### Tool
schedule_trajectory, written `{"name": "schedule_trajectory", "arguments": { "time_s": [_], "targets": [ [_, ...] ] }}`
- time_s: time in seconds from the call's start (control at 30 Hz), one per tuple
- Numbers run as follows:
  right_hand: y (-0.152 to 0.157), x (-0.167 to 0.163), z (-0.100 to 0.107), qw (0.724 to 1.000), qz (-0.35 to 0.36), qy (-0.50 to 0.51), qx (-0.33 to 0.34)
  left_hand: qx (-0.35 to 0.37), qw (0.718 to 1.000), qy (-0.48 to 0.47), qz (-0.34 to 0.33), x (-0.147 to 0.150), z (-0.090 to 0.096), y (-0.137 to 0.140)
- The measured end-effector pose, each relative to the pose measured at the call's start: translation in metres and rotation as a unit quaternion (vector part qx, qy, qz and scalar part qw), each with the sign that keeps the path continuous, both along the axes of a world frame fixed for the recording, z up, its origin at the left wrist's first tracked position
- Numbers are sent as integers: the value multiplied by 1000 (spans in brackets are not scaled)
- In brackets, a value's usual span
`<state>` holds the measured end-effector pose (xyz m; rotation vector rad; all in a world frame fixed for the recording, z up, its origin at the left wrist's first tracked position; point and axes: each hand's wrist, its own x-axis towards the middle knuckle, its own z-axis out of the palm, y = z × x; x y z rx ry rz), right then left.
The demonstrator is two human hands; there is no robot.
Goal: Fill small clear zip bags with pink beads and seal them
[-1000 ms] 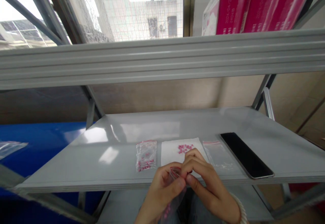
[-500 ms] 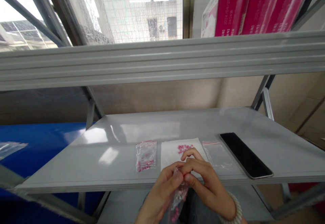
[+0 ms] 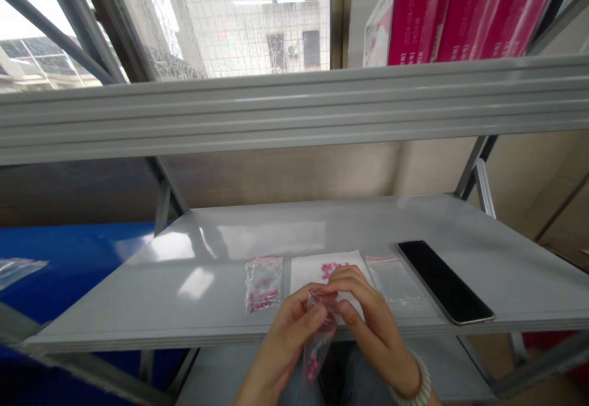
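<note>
My left hand (image 3: 294, 326) pinches a small clear plastic zip bag (image 3: 319, 332) by its upper left side, thumb in front. Several pink beads (image 3: 313, 367) lie at the bottom of this bag, which hangs tilted over my lap. At the bag's mouth, my right hand (image 3: 372, 317) has its fingers curled over the top and its thumb against the right edge; the exact contact is partly hidden. Beyond my hands, more pink beads (image 3: 332, 269) lie loose on a white sheet of paper (image 3: 306, 271), partly covered by my right fingers.
A filled zip bag of pink beads (image 3: 264, 283) lies left of the paper. To the right are a flat clear zip bag (image 3: 393, 280) and a black phone (image 3: 444, 280) on the grey shelf (image 3: 221, 314). A thick shelf beam (image 3: 294, 108) crosses above, with pink boxes (image 3: 423, 19) over it.
My right thumb has separated from the left thumb, and the right fingers have flattened over the bag's mouth. The bag's top looks wider, and its lower end has shifted slightly left and up.
</note>
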<state>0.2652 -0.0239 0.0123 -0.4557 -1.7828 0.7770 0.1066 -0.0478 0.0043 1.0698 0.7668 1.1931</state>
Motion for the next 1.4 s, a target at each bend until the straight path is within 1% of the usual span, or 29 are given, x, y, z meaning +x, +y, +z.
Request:
{"name": "schedule_trajectory", "arguments": {
  "time_s": [0.1, 0.17, 0.2, 0.23, 0.3, 0.37, 0.43, 0.57, 0.7, 0.77, 0.87, 1.23, 1.4],
  "targets": [
    [3, 2, -6, 997, -56, 51, -23, 38, 993, 103, 39, -16, 12, 2],
    [6, 2, -10, 993, -88, 69, -41, 87, 974, 198, 60, -29, 24, 6],
    [7, 2, -12, 992, -97, 69, -48, 117, 958, 254, 69, -35, 32, 10],
    [9, 1, -13, 991, -103, 63, -51, 150, 934, 316, 77, -41, 39, 15],
    [12, 0, -16, 992, -110, 33, -50, 207, 874, 430, 91, -51, 52, 28],
    [14, -3, -19, 993, -108, -19, -37, 253, 819, 509, 76, -59, 59, 46],
    [16, -5, -22, 991, -103, -84, -21, 291, 770, 567, 33, -66, 59, 66],
    [17, -9, -28, 976, -114, -188, -6, 307, 727, 613, -33, -70, 50, 99],
    [19, -11, -34, 959, -141, -247, 7, 316, 682, 653, -91, -64, 42, 114],
    [19, -12, -35, 954, -148, -262, 6, 320, 664, 667, -109, -60, 40, 116],
    [20, -12, -36, 952, -153, -267, 0, 324, 644, 683, -119, -56, 40, 117],
    [20, -13, -39, 954, -149, -259, -6, 324, 600, 721, -121, -50, 46, 113],
    [20, -13, -38, 956, -150, -254, -9, 322, 569, 747, -123, -42, 55, 110]
  ]
}}
